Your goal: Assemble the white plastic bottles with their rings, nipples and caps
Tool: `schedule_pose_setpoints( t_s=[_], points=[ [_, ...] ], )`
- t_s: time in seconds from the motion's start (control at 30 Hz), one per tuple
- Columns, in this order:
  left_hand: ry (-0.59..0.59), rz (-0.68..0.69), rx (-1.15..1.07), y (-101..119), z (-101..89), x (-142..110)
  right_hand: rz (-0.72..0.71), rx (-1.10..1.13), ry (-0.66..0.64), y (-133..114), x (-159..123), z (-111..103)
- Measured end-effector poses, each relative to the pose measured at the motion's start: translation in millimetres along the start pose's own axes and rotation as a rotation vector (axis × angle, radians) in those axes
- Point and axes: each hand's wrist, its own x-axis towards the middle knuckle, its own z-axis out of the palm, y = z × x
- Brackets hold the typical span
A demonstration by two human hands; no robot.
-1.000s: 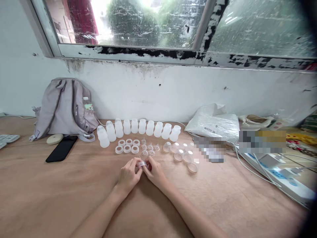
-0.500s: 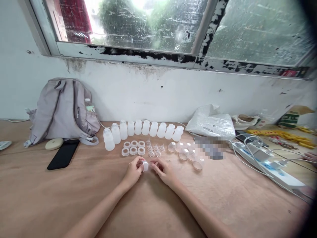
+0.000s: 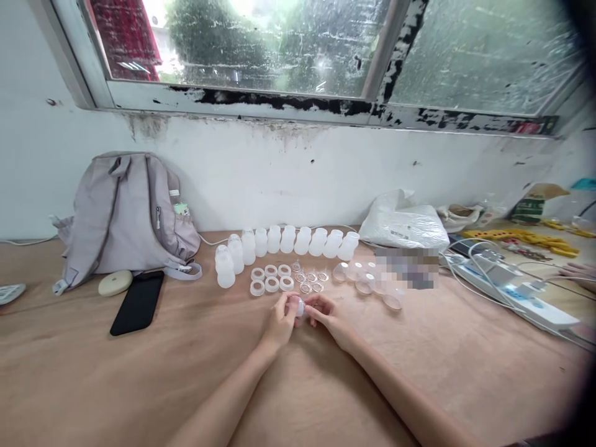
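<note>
left hand (image 3: 280,316) and right hand (image 3: 329,315) pinch a small, round, translucent-white plastic piece (image 3: 300,308); probably light, stiff, best gripped around its outside

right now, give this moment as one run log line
left hand: holding small translucent part | right hand: fingertips at it | beyond: rings, teats, domed caps | farther back: bottles
</note>
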Motion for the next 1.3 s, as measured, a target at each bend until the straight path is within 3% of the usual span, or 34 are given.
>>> schedule_pose_setpoints(
  t_s=[0.27,1.3],
  points=[
    [0.047,0.031,0.117,-2.1,1.6,-1.2,0.033,0.097,0.082,3.3,1.2,-4.6],
    [0.032,-0.008,0.098,-6.2,-0.8,3.5,-0.003,-0.085,0.095,-0.3,2.7,2.6]
  ],
)
